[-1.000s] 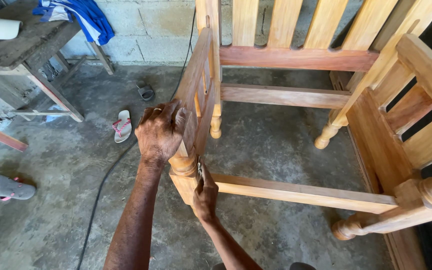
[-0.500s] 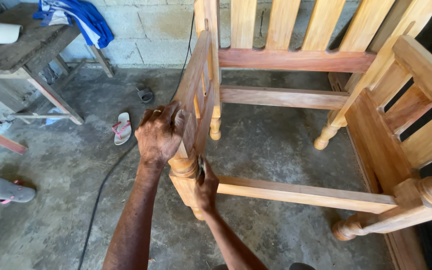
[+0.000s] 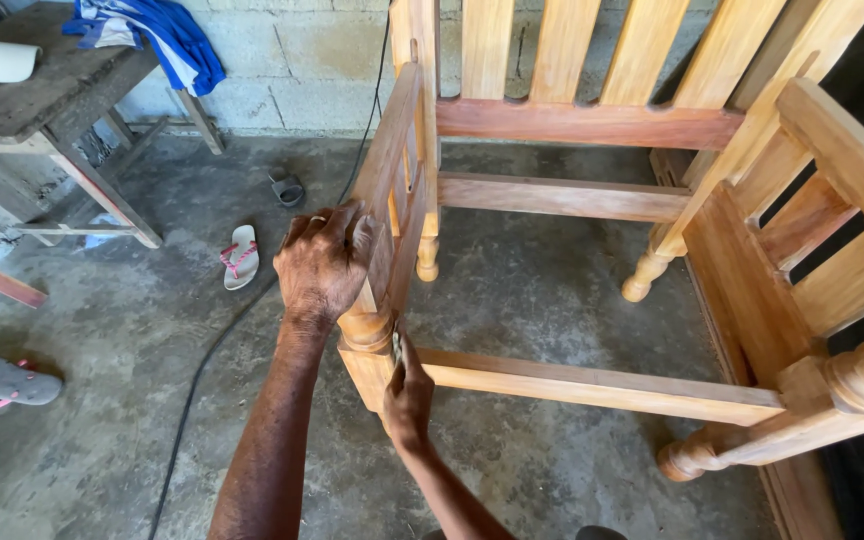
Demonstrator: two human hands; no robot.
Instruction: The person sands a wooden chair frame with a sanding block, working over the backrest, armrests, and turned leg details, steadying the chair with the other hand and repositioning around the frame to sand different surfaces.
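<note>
A bare wooden chair frame (image 3: 592,380) with turned legs and slatted sides stands on the concrete floor. My left hand (image 3: 324,262) grips the top of the frame's left armrest near its front post. Lower down, my right hand (image 3: 407,395) presses a small folded piece of sandpaper (image 3: 397,348) against the front left post, where the front rail joins it. Most of the sandpaper is hidden by my fingers.
A black cable (image 3: 217,340) runs across the floor and up beside the frame. A pink-strapped sandal (image 3: 240,256) and a grey sandal (image 3: 7,380) lie at the left. An old wooden table (image 3: 47,95) with blue cloth (image 3: 167,35) stands by the block wall.
My right hand has shifted slightly along the front left post. The view has drifted a little; my left hand keeps its hold on the armrest.
</note>
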